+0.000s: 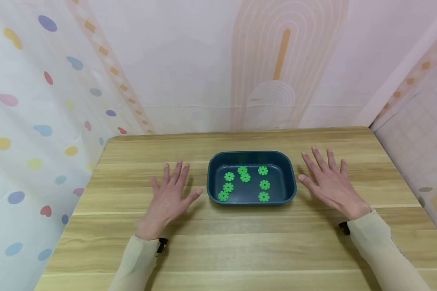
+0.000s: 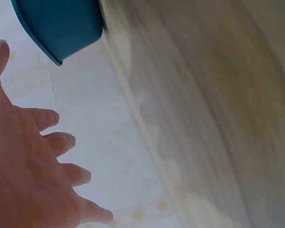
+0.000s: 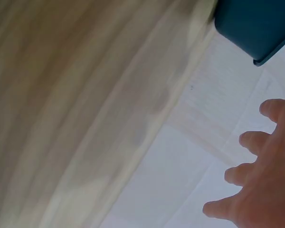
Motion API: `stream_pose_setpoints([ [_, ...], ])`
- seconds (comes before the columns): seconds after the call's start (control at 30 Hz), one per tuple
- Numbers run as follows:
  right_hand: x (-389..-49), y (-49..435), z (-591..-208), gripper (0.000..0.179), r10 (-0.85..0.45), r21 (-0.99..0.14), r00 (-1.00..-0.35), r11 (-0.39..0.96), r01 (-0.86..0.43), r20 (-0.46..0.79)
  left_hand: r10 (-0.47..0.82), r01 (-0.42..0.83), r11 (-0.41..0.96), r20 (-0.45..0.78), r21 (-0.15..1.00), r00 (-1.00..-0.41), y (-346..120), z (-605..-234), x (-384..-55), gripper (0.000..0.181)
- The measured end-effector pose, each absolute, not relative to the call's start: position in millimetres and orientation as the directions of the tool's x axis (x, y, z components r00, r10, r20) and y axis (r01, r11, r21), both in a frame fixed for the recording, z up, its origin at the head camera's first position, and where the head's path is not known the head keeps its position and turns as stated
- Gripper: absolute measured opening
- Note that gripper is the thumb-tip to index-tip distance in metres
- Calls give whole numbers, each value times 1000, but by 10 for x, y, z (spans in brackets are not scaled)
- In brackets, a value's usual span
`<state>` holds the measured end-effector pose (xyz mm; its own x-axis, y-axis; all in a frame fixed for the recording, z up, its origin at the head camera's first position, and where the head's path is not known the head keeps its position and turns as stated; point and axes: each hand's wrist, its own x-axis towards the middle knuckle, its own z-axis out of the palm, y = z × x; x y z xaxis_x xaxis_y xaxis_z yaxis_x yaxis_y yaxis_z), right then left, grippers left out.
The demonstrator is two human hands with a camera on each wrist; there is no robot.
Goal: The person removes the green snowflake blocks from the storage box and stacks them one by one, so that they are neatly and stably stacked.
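Note:
A dark blue-green rectangular tub [image 1: 251,203] sits on the wooden table between my two hands. Inside it, several flat green notched discs [image 1: 264,184] lie scattered on the bottom, a few overlapping at the left. My left hand [image 1: 169,198] is spread to the left of the tub, its thumb pointing at the near left wall. On the other side my right hand [image 1: 331,182] is spread too, thumb near the tub's right rim. Both hands hold nothing. In the left wrist view the tub's outer wall [image 2: 66,23] shows above the fingers; the right wrist view shows the tub [image 3: 256,23] at top right.
The wood-grain table [image 1: 225,250] ends at a patterned curtain [image 1: 189,81] behind the tub. Another curtain with coloured spots [image 1: 43,129] hangs along the left side, and a pale one [image 1: 426,121] hangs at the right. A dark strap piece [image 1: 344,228] shows at the right wrist.

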<state>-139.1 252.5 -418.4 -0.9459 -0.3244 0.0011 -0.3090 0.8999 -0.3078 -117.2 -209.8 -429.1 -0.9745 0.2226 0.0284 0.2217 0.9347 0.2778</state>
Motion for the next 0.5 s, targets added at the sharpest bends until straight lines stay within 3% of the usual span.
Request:
stream_pose_setpoints([
  [0.3, -1355, 2419, -4123, 72, -357, -325, -926, 868, -377, 120, 254, 256, 905, 51, 339, -966, -1973, -4250, -1136, 92],
  [0.5, -1348, 2295, -4070, 70, -372, -408, -906, 809, -423, 202, 294, 294, 869, 63, 397, -954, -1894, -4228, -1131, 90],
])
